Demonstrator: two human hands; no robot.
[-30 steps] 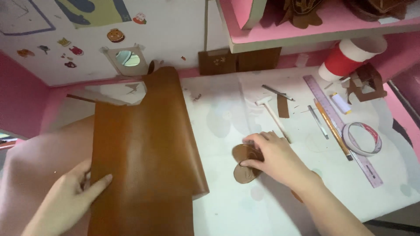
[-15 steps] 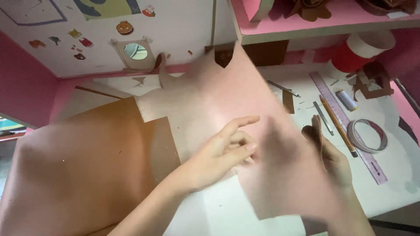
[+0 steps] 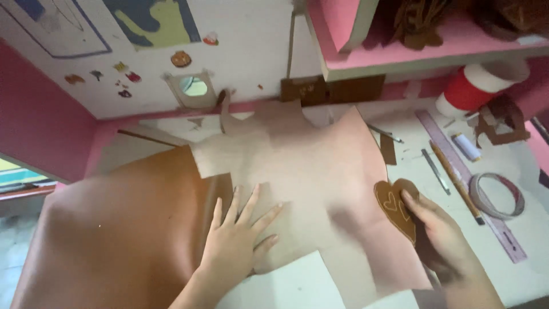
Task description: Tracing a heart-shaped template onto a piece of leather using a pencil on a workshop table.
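Note:
A large brown leather sheet (image 3: 114, 229) lies over the white worktable, with its pale pinkish underside (image 3: 309, 171) unfolded across the middle. My left hand (image 3: 237, 240) rests flat on that pale side, fingers spread, near the fold. My right hand (image 3: 440, 234) holds a small brown heart-shaped leather piece (image 3: 394, 207) with stitched heart outlines, at the right edge of the sheet.
To the right lie a purple ruler (image 3: 474, 189), a brown pencil-like tool (image 3: 454, 180), a metal tool (image 3: 434, 170), a coiled ring of tape (image 3: 494, 195) and a thread spool (image 3: 466, 146). A red-and-white cup (image 3: 474, 86) stands under a pink shelf (image 3: 400, 57). A white wall with stickers (image 3: 171, 51) is behind.
The folded leather sheet has been opened out, its pale underside now spread flat. My left hand moved from the sheet's left edge onto the pale side. My right hand still holds the heart piece.

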